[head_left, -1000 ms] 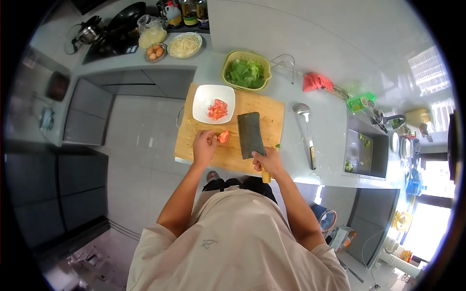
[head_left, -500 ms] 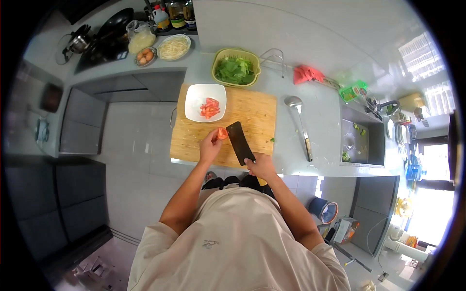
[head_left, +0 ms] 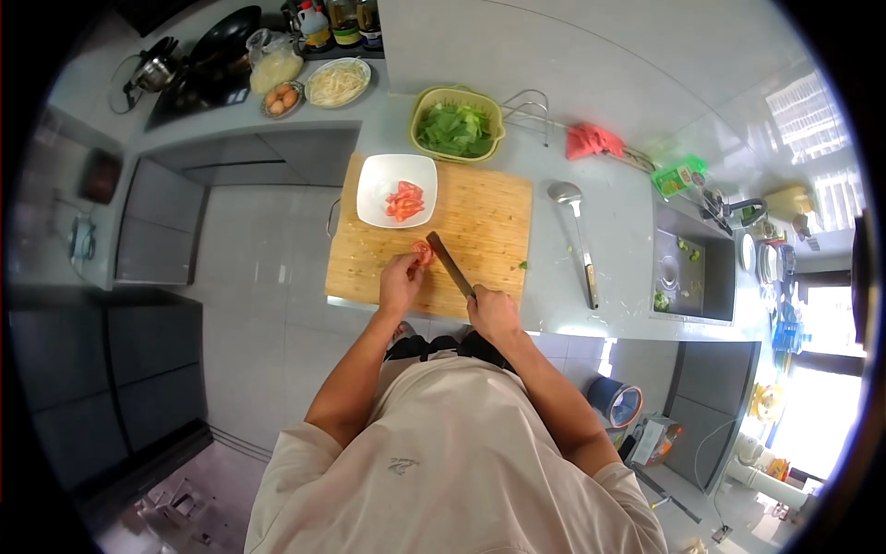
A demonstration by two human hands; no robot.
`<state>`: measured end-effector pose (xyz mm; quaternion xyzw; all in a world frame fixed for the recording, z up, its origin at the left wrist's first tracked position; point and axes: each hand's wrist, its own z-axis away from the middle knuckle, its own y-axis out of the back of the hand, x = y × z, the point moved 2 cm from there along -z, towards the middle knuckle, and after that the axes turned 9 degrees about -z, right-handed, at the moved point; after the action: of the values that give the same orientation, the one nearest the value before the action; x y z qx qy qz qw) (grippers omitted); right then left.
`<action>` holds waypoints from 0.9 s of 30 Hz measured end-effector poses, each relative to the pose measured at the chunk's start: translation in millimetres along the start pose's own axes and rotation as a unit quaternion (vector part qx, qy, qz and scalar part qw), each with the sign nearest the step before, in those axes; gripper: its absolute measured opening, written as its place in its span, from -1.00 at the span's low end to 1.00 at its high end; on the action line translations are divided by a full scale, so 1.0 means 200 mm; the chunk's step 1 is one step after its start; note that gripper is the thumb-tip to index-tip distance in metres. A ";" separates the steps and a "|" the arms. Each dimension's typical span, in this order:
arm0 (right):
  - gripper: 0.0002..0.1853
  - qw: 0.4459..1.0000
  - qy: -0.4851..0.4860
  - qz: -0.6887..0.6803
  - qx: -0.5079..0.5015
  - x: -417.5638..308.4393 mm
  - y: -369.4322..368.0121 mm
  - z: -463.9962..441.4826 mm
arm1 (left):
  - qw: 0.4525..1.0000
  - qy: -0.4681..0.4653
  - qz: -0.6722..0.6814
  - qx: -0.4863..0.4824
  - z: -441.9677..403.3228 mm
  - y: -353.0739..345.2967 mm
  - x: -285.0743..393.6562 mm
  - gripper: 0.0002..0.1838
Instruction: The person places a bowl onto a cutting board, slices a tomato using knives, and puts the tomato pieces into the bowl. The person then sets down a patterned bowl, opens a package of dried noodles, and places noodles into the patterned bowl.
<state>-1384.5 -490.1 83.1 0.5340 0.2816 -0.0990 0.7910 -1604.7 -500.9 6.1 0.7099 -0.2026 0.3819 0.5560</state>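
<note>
- Cutting board (head_left: 484,203): one, wooden, laid flat on the table (head_left: 620,277); taken as landmark for all entries.
- Tomato piece (head_left: 423,249): one, red, located over the near half of the board, left of its middle; partly hidden by fingers, so whether it is seated flat cannot be told.
- Left hand (head_left: 402,280): closed on the tomato piece from its near side. Fingertips are best kept curled back, as the blade is held just beside them.
- Cleaver (head_left: 449,263): one, blade seen as a narrow strip, so judged roughly upright; slanted over the board's near half, its far end at the tomato piece. Contact or a slight gap cannot be told.
- Right hand (head_left: 495,312): clenched around the cleaver's handle at the board's near edge. A firm wrist is advised, so that the blade is kept from leaning toward the left hand.
- White bowl (head_left: 373,196): one, set on the board's far left corner, with cut tomato (head_left: 404,201) inside; a fair pattern by which slice size can be matched.
- Cut, as judged: a light, smooth stroke is called for, since soft flesh is easily crushed and wet skin easily slipped on.
</note>
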 end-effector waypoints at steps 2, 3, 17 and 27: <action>-0.73 1.000 0.018 0.005 0.011 -0.01 0.01 0.00 | 1.000 0.009 -0.006 0.007 0.01 0.00 0.02 -0.69; -0.74 0.999 0.034 0.003 0.018 -0.02 0.01 0.01 | 1.000 0.011 -0.009 0.022 0.02 0.00 0.03 -0.69; -0.82 0.991 0.065 0.116 -0.022 -0.10 0.01 0.00 | 0.990 -0.084 -0.094 0.069 0.02 0.00 0.03 -0.67; -0.86 0.989 0.054 0.091 -0.101 -0.14 -0.04 -0.19 | 0.992 -0.083 -0.083 0.051 -0.02 0.00 0.05 -0.70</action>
<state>-1424.5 -462.7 81.4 0.4798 0.2829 0.0316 0.8299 -1600.3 -497.0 14.2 0.7807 -0.1684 0.2840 0.5306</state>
